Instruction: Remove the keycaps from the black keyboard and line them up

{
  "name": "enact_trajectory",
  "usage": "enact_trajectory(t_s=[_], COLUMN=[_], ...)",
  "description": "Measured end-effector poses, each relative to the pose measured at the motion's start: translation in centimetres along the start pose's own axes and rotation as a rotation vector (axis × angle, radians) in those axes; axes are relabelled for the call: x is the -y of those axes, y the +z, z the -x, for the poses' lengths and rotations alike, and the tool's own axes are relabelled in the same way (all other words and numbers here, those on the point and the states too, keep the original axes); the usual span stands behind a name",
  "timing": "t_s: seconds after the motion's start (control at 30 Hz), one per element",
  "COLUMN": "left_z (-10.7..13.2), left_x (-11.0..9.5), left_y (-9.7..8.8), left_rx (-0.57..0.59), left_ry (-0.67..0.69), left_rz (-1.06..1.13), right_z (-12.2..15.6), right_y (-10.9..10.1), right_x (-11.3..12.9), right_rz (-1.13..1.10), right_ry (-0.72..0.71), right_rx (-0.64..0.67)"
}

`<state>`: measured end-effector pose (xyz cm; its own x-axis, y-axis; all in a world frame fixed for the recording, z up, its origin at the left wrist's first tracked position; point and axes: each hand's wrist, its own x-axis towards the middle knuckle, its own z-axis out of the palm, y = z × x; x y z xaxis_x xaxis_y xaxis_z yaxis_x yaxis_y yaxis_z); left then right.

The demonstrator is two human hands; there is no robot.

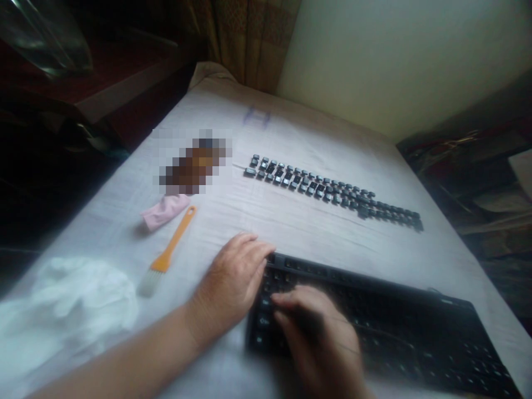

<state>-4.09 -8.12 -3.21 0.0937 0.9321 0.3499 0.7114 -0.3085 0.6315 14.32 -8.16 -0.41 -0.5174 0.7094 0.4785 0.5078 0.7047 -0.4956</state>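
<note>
A black computer keyboard (374, 327) lies across the lower right, several of its keys gone from their places. My left hand (235, 277) grips its upper left corner, fingers bent over the edge. My right hand (324, 332) is over the keyboard's left end, closed around a slim dark tool (310, 324). Motion blur and the fingers hide the tool's tip, so its kind is unclear. Beyond the keyboard, loose black keycaps (299, 180) are laid out in slanting rows on the pale cloth (216, 216).
Left of my left hand lies an orange brush (170, 244) with pale bristles. Near it are a rolled pink cloth (166, 211) and a pixelated brown item (195, 163). A crumpled white cloth (83, 305) sits at lower left. A dark red table (112, 83) stands at upper left.
</note>
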Motion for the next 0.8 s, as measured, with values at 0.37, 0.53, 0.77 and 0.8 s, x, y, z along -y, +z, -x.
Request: enact_trajectory(t_s=[0.37, 0.53, 0.77, 0.8], left_z=[-0.03, -0.05, -0.43, -0.46], left_x=[-0.10, -0.10, -0.15, -0.23], left_y=[0.00, 0.05, -0.57, -0.79], left_rx=[0.014, 0.033, -0.038, -0.050], left_ry=[-0.012, -0.025, -0.001, 0.019], left_rz=[-0.001, 0.005, 0.098, 0.128], right_z=[-0.04, 0.30, -0.07, -0.15], right_y=[0.00, -0.23, -0.59, -0.61], right_x=[0.27, 0.34, -0.24, -0.39], right_rz=[0.017, -0.063, -0.013, 0.001], right_ry=[0.004, 0.166, 0.095, 0.076], right_rx=[-0.020, -0.083, -0.102, -0.111])
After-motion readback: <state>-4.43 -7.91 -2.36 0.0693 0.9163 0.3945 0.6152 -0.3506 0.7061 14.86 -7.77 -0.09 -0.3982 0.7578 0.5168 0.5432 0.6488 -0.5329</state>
